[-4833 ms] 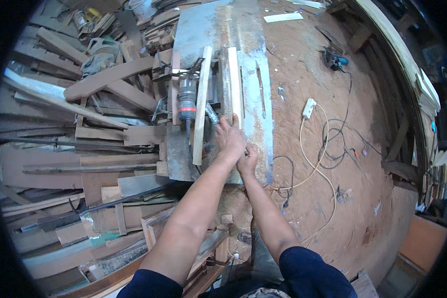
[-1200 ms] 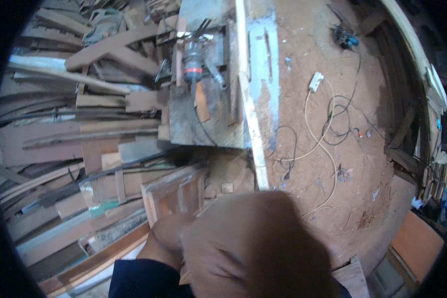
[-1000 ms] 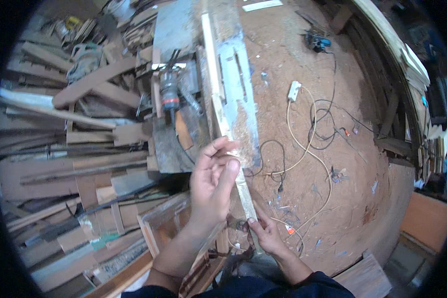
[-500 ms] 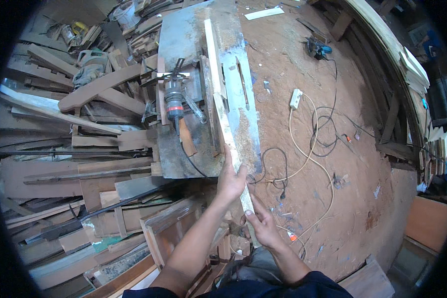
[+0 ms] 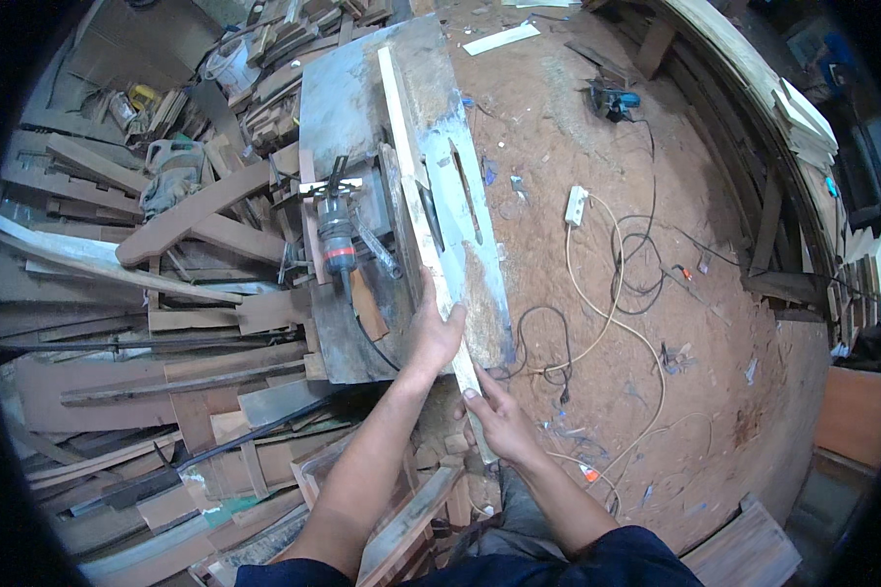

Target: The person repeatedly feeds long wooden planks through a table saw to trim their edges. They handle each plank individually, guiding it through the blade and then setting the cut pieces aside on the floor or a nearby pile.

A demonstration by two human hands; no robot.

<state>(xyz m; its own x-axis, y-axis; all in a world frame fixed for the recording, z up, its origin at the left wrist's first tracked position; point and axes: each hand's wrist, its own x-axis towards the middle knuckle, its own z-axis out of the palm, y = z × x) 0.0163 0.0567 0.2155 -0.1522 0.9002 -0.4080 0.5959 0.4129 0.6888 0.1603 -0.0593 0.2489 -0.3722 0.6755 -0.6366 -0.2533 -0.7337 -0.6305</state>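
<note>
A long, narrow wooden strip [image 5: 423,240] lies lengthwise over a worn grey tabletop [image 5: 343,98], its near end reaching past the edge towards my body. The far stretch looks paler and smoother than the near one; I cannot tell whether it is one piece. My left hand [image 5: 435,331] grips the strip near the table's front edge, thumb on the right side. Closer to me, my right hand [image 5: 506,423] is closed round the near end, thumb on top. Left of the strip, a corded power tool [image 5: 337,235] with a red band is fixed to the table. A dark slot [image 5: 465,196] runs along the table's right part.
Scrap boards [image 5: 157,391] are heaped all along the left. On the dirt floor at right lie a white socket block [image 5: 576,206], looping cables [image 5: 614,313] and a blue power tool [image 5: 613,100]. Sawdust [image 5: 478,284] covers part of the tabletop.
Both hands and the strip have moved slightly away from me and to the left in the picture. The view has also shifted a little. Both grips stay the same.
</note>
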